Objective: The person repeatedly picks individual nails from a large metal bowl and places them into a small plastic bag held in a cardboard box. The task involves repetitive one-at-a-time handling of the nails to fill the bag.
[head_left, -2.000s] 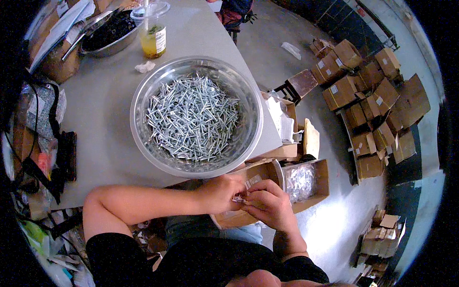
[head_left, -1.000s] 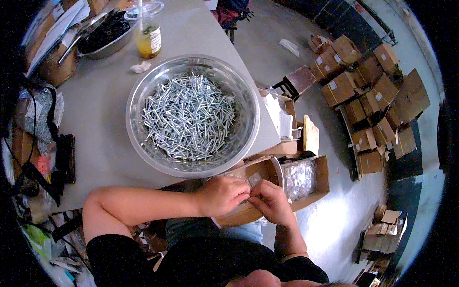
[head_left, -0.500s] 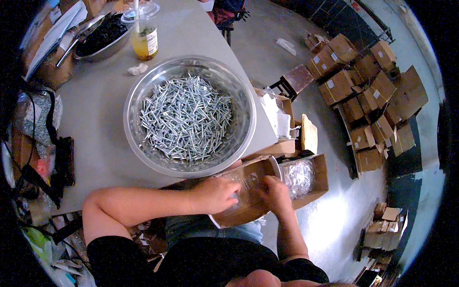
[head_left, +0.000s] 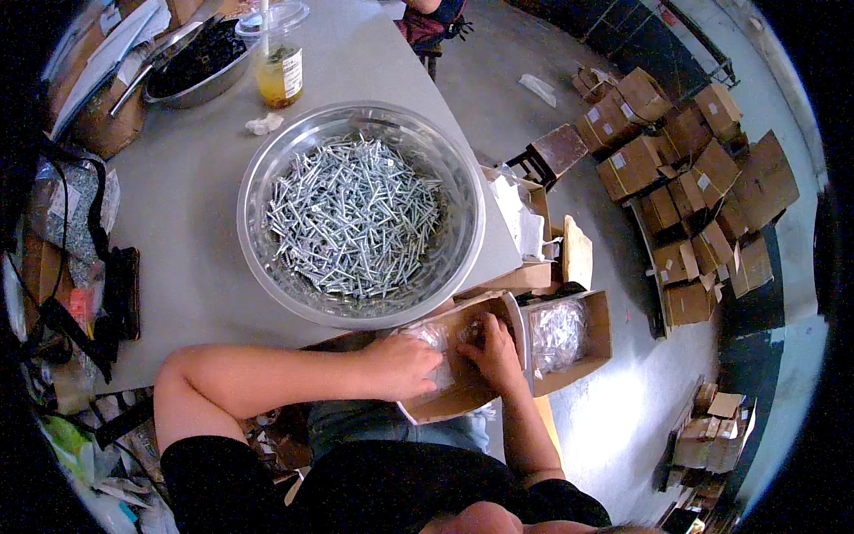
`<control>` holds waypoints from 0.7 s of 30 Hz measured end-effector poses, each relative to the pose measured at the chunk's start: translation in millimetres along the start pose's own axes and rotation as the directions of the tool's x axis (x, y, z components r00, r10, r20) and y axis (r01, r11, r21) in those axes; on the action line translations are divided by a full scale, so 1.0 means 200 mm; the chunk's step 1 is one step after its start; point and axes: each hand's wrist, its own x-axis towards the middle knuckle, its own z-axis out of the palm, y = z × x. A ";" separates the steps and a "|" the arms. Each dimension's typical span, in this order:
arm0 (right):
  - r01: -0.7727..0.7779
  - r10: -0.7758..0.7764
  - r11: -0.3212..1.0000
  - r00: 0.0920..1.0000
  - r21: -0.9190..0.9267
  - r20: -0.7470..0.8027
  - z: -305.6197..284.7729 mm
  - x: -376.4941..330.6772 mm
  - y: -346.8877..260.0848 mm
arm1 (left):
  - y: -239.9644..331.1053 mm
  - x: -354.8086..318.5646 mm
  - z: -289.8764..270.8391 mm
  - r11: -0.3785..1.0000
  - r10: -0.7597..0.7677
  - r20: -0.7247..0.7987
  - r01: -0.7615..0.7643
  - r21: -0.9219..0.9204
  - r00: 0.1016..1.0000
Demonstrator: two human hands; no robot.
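Fingers of the left hand [head_left: 402,365] curl closed on a clear bag [head_left: 433,343] — inside the cardboard box [head_left: 445,400]. Right hand [head_left: 491,350] fingers bend loosely, touching the bag beside it.

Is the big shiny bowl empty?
No, the big metal bowl on the grey table is heaped with silver screws.

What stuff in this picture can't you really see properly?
Head view only:
- What the left hand and right hand press into the cardboard box: fingers and crinkly clear plastic hide it.
- Bottom of the metal bowl: screws cover it.
- Dark contents of the far bowl: too small.
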 end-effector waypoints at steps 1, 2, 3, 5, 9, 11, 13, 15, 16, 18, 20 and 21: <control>0.005 -0.005 1.000 0.999 -0.012 0.051 -0.01 0.01 0.00 | 0.00 0.00 0.00 1.000 0.001 0.014 -0.001 0.008 1.000; 0.011 -0.009 1.000 0.995 -0.023 0.101 -0.02 0.02 0.01 | 0.00 0.01 0.00 1.000 0.000 0.011 0.000 -0.004 1.000; 0.017 -0.011 0.999 0.988 -0.035 0.152 -0.03 0.02 0.01 | -0.01 0.01 0.00 1.000 0.000 0.008 0.000 -0.017 1.000; 0.072 -0.063 0.995 0.991 -0.073 0.120 -0.04 0.00 0.00 | 0.00 0.01 0.00 0.997 -0.002 -0.024 0.000 -0.084 1.000; 0.234 -0.279 0.899 0.957 0.371 0.073 -0.10 -0.02 -0.04 | 0.03 0.04 0.00 0.888 -0.141 -0.192 0.039 -0.457 0.971; 0.259 -0.369 0.792 0.925 0.553 0.095 -0.17 -0.03 -0.15 | 0.03 0.06 0.03 0.743 -0.215 -0.319 -0.057 -0.667 0.923; 0.254 -0.414 0.708 0.905 0.659 0.096 -0.24 -0.05 -0.28 | 0.04 0.06 0.00 0.707 -0.204 -0.284 -0.059 -0.704 0.937; 0.273 -0.427 0.723 0.899 0.635 0.099 -0.24 -0.06 -0.29 | 0.05 0.05 -0.03 0.680 -0.182 -0.250 -0.062 -0.731 0.951; 0.283 -0.434 0.730 0.895 0.622 0.103 -0.24 -0.06 -0.29 | 0.06 0.05 -0.05 0.690 -0.159 -0.229 -0.058 -0.721 0.960; 0.319 -0.450 0.754 0.888 0.574 0.098 -0.25 -0.06 -0.31 | 0.07 0.04 -0.08 0.710 -0.112 -0.186 -0.052 -0.702 0.976; 0.370 -0.467 0.784 0.880 0.499 0.082 -0.29 -0.08 -0.35 | 0.07 0.05 -0.06 0.677 -0.113 -0.295 -0.143 -0.722 0.949; 0.394 -0.479 0.778 0.876 0.490 0.057 -0.32 -0.08 -0.38 | 0.08 0.05 -0.04 0.661 -0.119 -0.349 -0.188 -0.727 0.930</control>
